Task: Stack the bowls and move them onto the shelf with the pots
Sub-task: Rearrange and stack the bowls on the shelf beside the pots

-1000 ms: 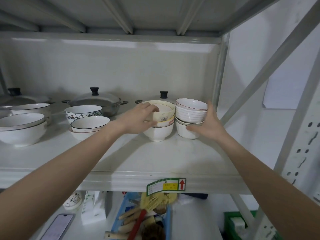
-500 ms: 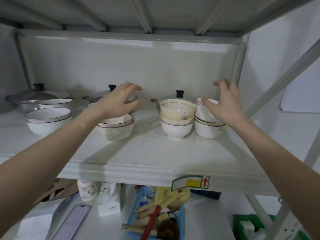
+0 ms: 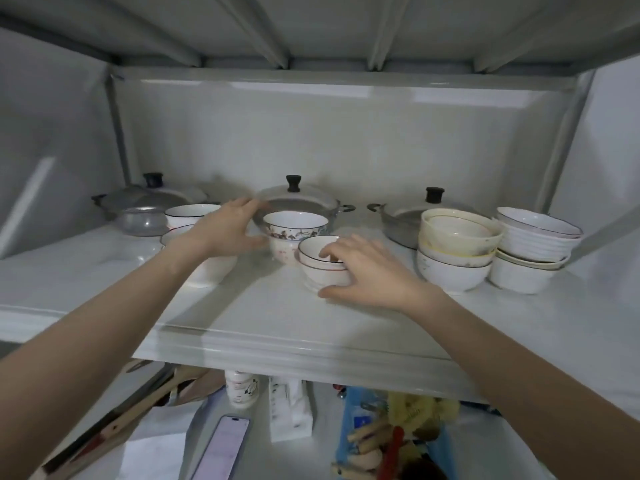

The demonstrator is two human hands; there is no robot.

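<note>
Both hands have dropped — left hand point(image 3: 221, 230) spread against the floral bowl point(image 3: 294, 233), right hand point(image 3: 367, 271) cupping the rimmed bowl point(image 3: 317, 261).

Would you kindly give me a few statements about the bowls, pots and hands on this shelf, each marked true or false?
1. Three lidded pots stand along the back of the shelf. True.
2. The right hand grips a pot lid. False: it is at the small dark-rimmed bowl, fingers over its rim.
3. The floral bowl sits on another bowl. True.
4. The left hand is lifting a phone. False: it reaches beside the floral bowl; the phone lies below the shelf.
5. The two bowl stacks at the far right are being held. False: no hand touches them.
</note>
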